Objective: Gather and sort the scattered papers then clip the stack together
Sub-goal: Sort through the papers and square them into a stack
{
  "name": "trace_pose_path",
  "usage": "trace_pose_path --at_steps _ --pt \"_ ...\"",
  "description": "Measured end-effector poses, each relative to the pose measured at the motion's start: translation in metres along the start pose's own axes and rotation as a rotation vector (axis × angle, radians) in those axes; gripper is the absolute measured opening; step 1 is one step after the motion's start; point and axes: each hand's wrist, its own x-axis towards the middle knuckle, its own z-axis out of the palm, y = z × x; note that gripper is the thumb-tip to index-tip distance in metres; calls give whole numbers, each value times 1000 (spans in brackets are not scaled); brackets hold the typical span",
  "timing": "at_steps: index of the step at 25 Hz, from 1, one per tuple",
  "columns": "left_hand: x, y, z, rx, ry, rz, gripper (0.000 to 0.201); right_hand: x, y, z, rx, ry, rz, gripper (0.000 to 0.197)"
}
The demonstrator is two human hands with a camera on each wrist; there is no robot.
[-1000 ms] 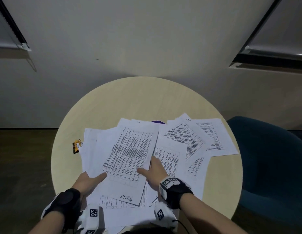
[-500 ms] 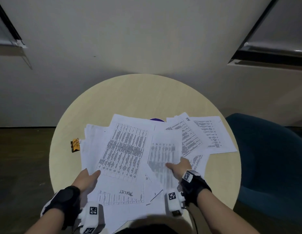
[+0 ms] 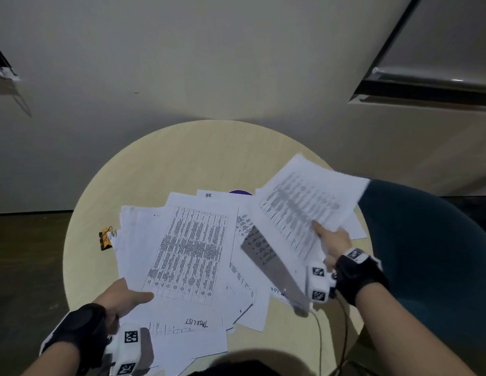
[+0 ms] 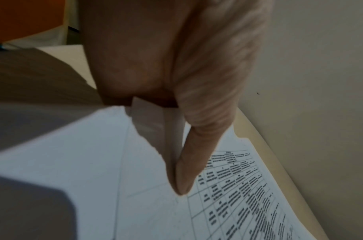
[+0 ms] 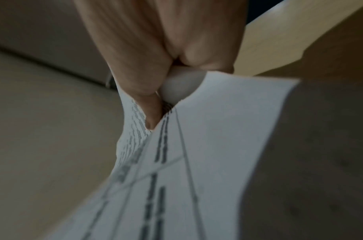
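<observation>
A person's right hand point(image 3: 332, 244) pinches a printed sheet point(image 3: 308, 207) between thumb and fingers and holds it lifted and tilted above the round tabletop point(image 3: 182, 158), toward 2 o'clock from the pile; the sheet is blurred in the head view. In the right wrist view, the right hand point(image 5: 156, 53) has its thumb on the printed face of the sheet point(image 5: 197, 162) and its fingers curled behind.

The left hand point(image 3: 122, 297) grips the near-left corner of the loose pile of papers point(image 3: 182, 267) at 7 o'clock, thumb laid flat on top of a table-printed page. The left wrist view shows the left hand point(image 4: 176, 81) with page edges caught between thumb and fingers.

The papers lie overlapping across the middle of the tabletop, one marked "TASKLIST" nearest the person. An orange binder clip point(image 3: 106, 238) rests at 9 o'clock, touching the pile's left edge. A dark blue chair point(image 3: 439, 253) stands at 3 o'clock.
</observation>
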Motion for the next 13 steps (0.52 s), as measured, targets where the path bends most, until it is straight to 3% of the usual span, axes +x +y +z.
trace_pose_path --at_steps 2,3,4,6,9,13 --pt "-2 1 2 8 -2 -23 70 -44 -4 32 -119 -186 -85 51" --pt "-2 1 5 -38 -5 -18 75 -63 1 53 -191 -245 -121 26" --pt "2 -1 7 -134 1 -2 83 -79 8 74 -278 -316 -146 20" --pt "6 -1 14 -346 26 14 83 -95 30 110 -432 -405 -154 44" --pt "-2 8 18 -426 38 -2 80 -105 42 143 -544 -318 -112 77" --pt "-15 20 21 -356 0 -18 99 -118 32 160 -420 -654 -245 79"
